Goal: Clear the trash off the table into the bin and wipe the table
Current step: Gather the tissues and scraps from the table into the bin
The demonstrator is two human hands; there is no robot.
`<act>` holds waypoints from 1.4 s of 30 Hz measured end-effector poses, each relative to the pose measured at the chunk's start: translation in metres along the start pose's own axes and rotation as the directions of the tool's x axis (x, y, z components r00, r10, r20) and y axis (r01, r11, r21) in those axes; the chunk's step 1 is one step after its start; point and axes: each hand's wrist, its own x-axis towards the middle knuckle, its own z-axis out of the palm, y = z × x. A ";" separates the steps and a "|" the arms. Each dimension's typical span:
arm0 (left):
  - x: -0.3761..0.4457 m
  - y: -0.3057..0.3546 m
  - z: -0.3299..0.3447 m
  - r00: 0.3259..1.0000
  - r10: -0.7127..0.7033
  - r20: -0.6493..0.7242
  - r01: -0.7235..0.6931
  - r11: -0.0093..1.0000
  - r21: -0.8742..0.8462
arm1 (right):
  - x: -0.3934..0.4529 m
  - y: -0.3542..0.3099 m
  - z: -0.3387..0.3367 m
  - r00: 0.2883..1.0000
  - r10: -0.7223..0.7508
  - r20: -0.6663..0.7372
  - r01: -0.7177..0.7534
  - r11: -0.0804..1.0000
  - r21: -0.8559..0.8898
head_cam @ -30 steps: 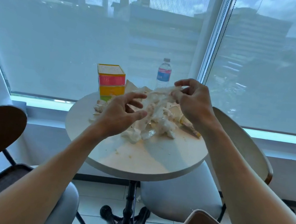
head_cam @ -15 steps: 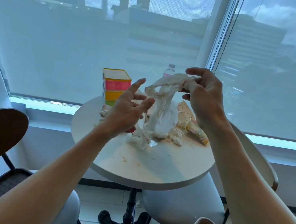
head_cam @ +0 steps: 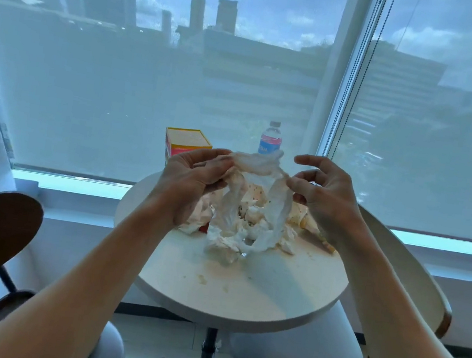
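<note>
Tissue (head_cam: 257, 163) stretched between left hand (head_cam: 189, 184) and right hand (head_cam: 322, 196) (both pinching it), above table (head_cam: 241, 296)

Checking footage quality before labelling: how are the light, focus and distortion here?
Head view: strong backlight from the window leaves the hazy skyline soft; the wide lens bows its frame; both hands and the table stay reasonably sharp.

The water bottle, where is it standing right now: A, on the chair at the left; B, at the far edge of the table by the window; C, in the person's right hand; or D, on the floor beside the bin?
B: the water bottle stands upright at the far side of the table, beyond the hands, next to the colourful box.
</note>
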 end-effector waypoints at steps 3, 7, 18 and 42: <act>-0.005 0.000 0.000 1.000 0.017 -0.007 -0.017 1.000 -0.005 | -0.007 0.004 -0.008 1.000 0.015 -0.014 -0.015 1.000 -0.008; -0.015 -0.005 0.010 0.999 0.043 0.013 -0.044 0.998 0.048 | -0.018 0.004 -0.024 0.999 -0.006 -0.049 0.005 1.000 -0.009; -0.037 -0.021 0.057 0.999 0.029 0.024 -0.032 0.994 0.102 | -0.056 -0.013 -0.110 0.957 0.004 -0.289 0.059 0.976 0.210; -0.122 -0.114 0.183 0.949 -0.196 0.245 0.113 0.943 0.313 | -0.171 0.149 -0.230 0.847 0.531 -0.002 -0.530 0.847 0.046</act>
